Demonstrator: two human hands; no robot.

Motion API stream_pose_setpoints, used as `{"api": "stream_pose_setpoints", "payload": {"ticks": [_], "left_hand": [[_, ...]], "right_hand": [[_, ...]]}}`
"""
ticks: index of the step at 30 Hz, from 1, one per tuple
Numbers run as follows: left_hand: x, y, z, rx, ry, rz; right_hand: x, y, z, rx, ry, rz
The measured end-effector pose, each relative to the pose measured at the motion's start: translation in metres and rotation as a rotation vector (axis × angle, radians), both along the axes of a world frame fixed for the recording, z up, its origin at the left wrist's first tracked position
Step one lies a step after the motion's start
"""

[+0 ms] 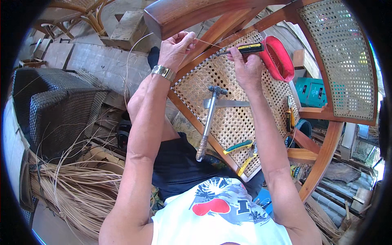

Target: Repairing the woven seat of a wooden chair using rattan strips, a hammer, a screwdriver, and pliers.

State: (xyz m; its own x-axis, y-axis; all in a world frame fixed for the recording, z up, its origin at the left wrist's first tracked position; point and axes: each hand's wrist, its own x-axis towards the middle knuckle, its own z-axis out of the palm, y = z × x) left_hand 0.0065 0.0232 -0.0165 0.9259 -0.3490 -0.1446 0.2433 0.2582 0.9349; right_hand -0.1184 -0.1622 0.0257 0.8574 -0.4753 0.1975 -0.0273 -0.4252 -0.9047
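Note:
My left hand (179, 47), with a watch at the wrist, pinches a thin cane strand (208, 42) at the wooden frame's edge. My right hand (247, 67) grips a screwdriver (249, 48) with a black and yellow handle, its shaft pointing left towards the seat edge. Below both hands spreads the woven cane seat (228, 120) of a wooden chair (204, 36). On it lie a hammer (210, 118), a flat metal strip (232, 103), yellow-and-green-handled pliers (241, 148), and another pair of pliers (290, 116). A red container (277, 59) rests beside my right hand.
At left, a bundle of loose cane strands (81, 183) lies below a dark woven chair (61, 106). The chair's cane-panelled back (337, 53) rises at right, near a teal box (311, 92). A wooden block (128, 26) and a rattan chair (96, 20) stand at far left.

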Motion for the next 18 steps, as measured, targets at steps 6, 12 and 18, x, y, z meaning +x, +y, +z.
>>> {"api": "stream_pose_setpoints", "payload": {"ticks": [6,12,18], "left_hand": [[0.0,0.0,-0.002,-0.026,0.014,-0.018],[0.0,0.001,-0.001,-0.038,0.0,-0.031],[0.0,0.001,-0.001,-0.002,-0.01,-0.02]], "right_hand": [[0.003,-0.004,0.008,0.064,0.012,-0.017],[0.005,-0.006,0.01,0.029,0.054,0.033],[0.007,-0.007,0.004,0.067,0.047,-0.008]]}}
